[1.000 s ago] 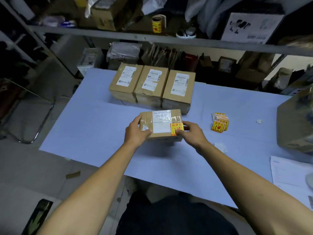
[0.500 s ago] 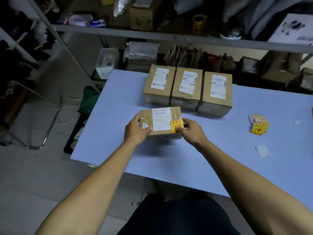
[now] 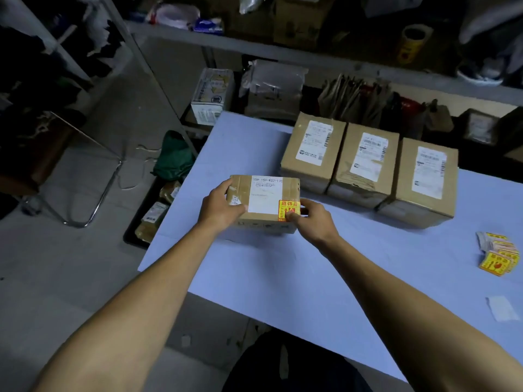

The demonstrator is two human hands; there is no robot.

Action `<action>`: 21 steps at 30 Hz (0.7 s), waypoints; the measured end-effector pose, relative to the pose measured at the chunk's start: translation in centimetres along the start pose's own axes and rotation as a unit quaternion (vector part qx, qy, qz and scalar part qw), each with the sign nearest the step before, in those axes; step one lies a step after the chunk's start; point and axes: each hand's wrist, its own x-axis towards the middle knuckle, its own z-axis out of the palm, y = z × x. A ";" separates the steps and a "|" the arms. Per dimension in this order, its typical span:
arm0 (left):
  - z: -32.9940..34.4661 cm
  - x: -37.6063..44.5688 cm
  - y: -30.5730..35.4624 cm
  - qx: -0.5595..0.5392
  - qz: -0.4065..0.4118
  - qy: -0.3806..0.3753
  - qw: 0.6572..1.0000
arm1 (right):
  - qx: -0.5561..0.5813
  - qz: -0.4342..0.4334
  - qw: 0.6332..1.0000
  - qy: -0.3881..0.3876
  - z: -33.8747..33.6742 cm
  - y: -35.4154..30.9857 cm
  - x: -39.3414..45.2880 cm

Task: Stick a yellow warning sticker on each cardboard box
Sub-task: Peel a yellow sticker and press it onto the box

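Fingers (image 3: pixel 294 215) of the right hand (image 3: pixel 314 222) are curled in, thumb pressing the yellow sticker (image 3: pixel 289 210) onto the top of the small box (image 3: pixel 264 200), near its right front corner. Left hand (image 3: pixel 220 209) wraps the box's left side w/ fingers closed on it. Box sits on the pale blue table (image 3: pixel 283 278), close to the left edge.

Biggest risk: the box could slide off that edge if the person pushes too hard. Next: three boxes (image 3: pixel 368 162) at the back show no yellow sticker yet, so one could get missed. Smaller: sticker pile (image 3: pixel 499 256) lies far to the right, well apart, so a reach could knock it. Smallest: a sticker edge may lift or wrinkle if not rubbed flat.
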 end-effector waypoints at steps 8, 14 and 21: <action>-2.4 6.1 -0.2 -0.032 -0.041 0.034 0.998 | -0.011 -0.008 0.999 -0.047 2.1 -3.2 6.3; -4.0 10.3 0.3 -0.026 -0.036 0.056 0.997 | -0.022 -0.006 0.999 -0.039 4.0 -5.6 9.3; -5.3 18.2 1.0 -0.039 -0.022 0.033 0.998 | -0.003 0.005 1.000 0.005 5.4 -8.8 14.7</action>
